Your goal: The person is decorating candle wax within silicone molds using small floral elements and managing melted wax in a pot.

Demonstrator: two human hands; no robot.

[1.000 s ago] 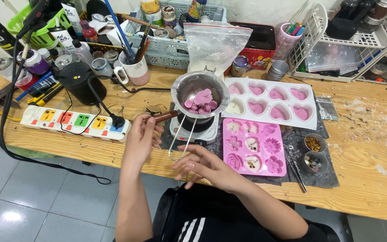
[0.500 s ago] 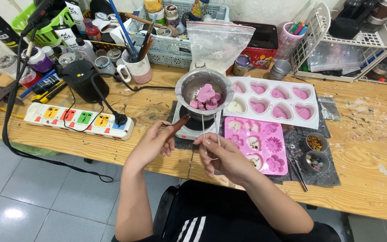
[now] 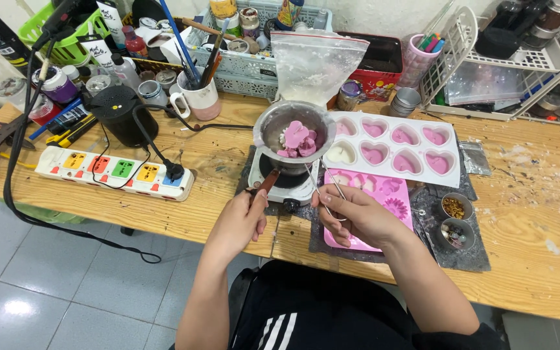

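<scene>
I see my left hand (image 3: 241, 220) clamped on the brown handle (image 3: 264, 183) and my right hand (image 3: 354, 217) pinching the wire loop (image 3: 322, 181), both running up and away to the metal pot (image 3: 293, 136) of pink pieces (image 3: 298, 141) on the small burner (image 3: 283, 181), just ahead on the surface (image 3: 526, 214)

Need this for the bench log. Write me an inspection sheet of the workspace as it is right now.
Surface: wooden table, pale smears at right, dark mat under the moulds.
Job's things: metal pot with pink wax pieces on a small hotplate; pink flower mould; white heart mould, mostly filled pink.
Clutter: mug of brushes, jars, baskets, plastic bag, two small tins.
Hands: left hand grips the pot's brown handle; right hand holds its wire handle.
Cables: power strip with one black plug, black cords trailing off the table.
Surroundings: tiled floor, wire rack.
</scene>
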